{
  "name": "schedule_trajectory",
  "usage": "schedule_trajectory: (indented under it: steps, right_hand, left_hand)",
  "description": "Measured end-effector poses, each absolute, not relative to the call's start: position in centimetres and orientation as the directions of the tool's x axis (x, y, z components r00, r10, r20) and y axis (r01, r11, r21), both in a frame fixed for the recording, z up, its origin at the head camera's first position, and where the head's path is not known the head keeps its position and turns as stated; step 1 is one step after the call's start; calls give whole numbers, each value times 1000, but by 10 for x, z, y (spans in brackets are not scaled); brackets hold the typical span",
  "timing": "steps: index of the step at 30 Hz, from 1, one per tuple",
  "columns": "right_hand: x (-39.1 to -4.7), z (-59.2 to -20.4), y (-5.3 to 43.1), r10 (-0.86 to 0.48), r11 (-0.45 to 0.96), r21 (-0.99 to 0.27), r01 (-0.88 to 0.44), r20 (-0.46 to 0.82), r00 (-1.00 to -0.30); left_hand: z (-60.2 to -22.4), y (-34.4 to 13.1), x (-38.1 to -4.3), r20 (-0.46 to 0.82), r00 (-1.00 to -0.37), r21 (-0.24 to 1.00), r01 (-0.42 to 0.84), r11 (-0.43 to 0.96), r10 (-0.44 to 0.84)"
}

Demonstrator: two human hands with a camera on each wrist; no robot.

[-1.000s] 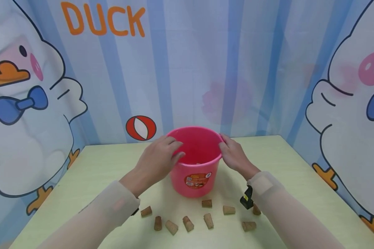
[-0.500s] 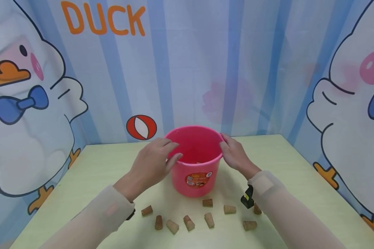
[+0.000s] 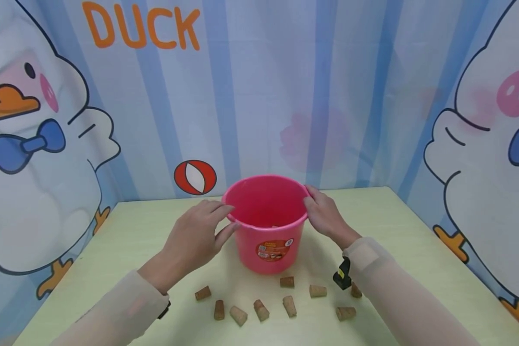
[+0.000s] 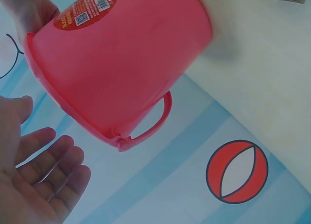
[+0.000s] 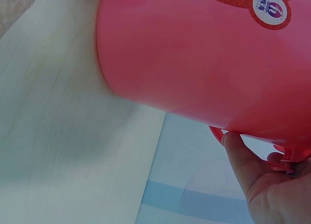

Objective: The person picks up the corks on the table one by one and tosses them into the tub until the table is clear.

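Note:
A pink plastic bucket (image 3: 251,247) stands upright on the table, its front bearing an orange-red label (image 3: 274,250). On its right side my right hand (image 3: 326,214) grips the rim; in the right wrist view the right hand (image 5: 279,192) has its thumb at the side handle (image 5: 216,131). My left hand (image 3: 192,235) is just left of the rim, fingers extended. From the left wrist camera, a gap separates that left hand (image 4: 39,178) from the bucket, whose other handle (image 4: 166,112) hangs free. A small pale bit shows inside the bucket, too little to identify.
Several tapered corks lie scattered in front of the bucket, among them a dark cork (image 3: 287,282), a pale cork (image 3: 239,315) and a cork (image 3: 345,314) near my right forearm. A printed curtain (image 3: 268,96) rises behind the table (image 3: 147,226).
My left hand has drawn back left and toward me, its fingers coming from over the bucket's opening to beside the rim. The right hand, bucket and corks stay in place.

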State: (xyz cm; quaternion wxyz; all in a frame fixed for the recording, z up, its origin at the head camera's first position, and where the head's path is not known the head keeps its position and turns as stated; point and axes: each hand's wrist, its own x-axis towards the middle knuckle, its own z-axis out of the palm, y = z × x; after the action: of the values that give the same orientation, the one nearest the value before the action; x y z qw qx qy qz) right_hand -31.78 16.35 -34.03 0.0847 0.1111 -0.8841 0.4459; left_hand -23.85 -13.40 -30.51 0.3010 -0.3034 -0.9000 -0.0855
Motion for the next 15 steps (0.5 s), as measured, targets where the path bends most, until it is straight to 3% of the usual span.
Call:
schedule_trajectory:
  steps: [15]
  right_hand:
    - [-318,-340,164,-118,573,-774,-271,249,-961]
  left_hand:
    - [-316,-153,-232,575,-683,-12,544,839,451]
